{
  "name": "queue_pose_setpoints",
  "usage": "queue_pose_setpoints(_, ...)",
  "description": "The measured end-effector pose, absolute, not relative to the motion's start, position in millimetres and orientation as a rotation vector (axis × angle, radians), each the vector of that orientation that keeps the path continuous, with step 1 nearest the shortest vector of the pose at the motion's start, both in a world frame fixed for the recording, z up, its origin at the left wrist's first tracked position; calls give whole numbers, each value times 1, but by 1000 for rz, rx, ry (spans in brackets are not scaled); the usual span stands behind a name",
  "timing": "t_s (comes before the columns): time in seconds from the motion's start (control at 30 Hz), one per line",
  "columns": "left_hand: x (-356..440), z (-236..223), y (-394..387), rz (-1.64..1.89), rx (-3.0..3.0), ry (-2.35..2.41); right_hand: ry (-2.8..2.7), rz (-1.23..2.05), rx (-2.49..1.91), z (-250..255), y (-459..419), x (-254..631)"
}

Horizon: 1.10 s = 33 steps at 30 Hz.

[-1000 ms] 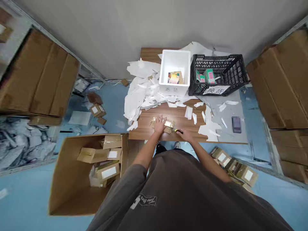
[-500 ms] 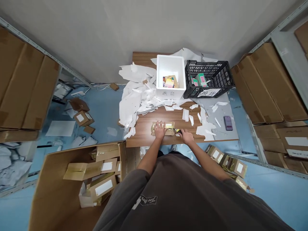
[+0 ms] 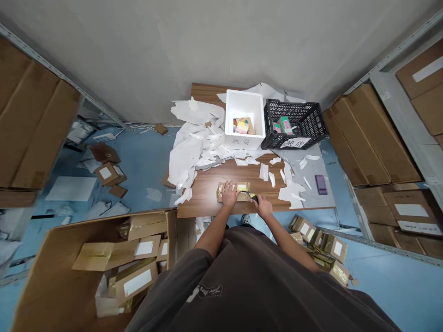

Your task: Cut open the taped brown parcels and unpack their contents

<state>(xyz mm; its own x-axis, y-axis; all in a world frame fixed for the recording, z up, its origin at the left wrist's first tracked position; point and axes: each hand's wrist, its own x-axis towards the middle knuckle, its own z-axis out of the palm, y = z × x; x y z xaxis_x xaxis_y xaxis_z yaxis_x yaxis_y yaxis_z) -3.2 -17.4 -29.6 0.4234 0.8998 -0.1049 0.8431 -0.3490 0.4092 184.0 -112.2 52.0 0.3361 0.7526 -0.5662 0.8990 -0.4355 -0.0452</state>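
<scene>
Brown cardboard and gold tape make up the small carton [image 3: 244,198] lying near the close edge of the wooden bench [image 3: 204,182]; take it as the dial's centre, twelve toward the wall. The left hand [image 3: 229,195] lies palm down over its left half, fingers a little apart and pressed on the top. The right hand [image 3: 264,207], at four o'clock, has its fingers wrapped around the yellow and black handle of a knife [image 3: 255,198], whose blade reaches onto the carton's right end.

Both wrists sit low over the bench edge; the left forearm [image 3: 212,236] comes in from seven o'clock, the right [image 3: 294,244] from between four and five, both angled inward.

The left hand covers part of the carton and its pale label. I can't make out the blade's tip or where the left thumb bears, and the right fingertips are tucked from sight.

A white tub [image 3: 242,142] stands at twelve, a black crate [image 3: 269,144] between one and two, torn paper [image 3: 185,154] at ten. At eight, a big box [image 3: 41,258] of cartons is cut off below; the purple thing [image 3: 321,184] at three is blurred.
</scene>
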Motion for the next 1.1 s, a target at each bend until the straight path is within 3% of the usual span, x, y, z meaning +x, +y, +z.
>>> queue_pose_setpoints(0.2,-8,-38,-16,238,2301,1498,1515,-733,2393,56,-94,178)
queue_pose_setpoints(0.37,-10,-44,-12,262,2293,1572,1263,-532,2630,78,-101,277)
queue_pose_setpoints(0.47,-11,-42,-12,260,2289,1573,1427,-651,2674,71,-115,309)
queue_pose_setpoints(0.73,-10,-13,-10,131,2188,1612,1293,-1572,3037,-11,-120,172)
queue_pose_setpoints(0.9,-20,-3,-20,48,2115,1722,1073,-1504,3228,-28,-67,139)
queue_pose_setpoints(1.1,-30,0,-59,68,1965,1843,1318,-1362,3155,-9,26,140)
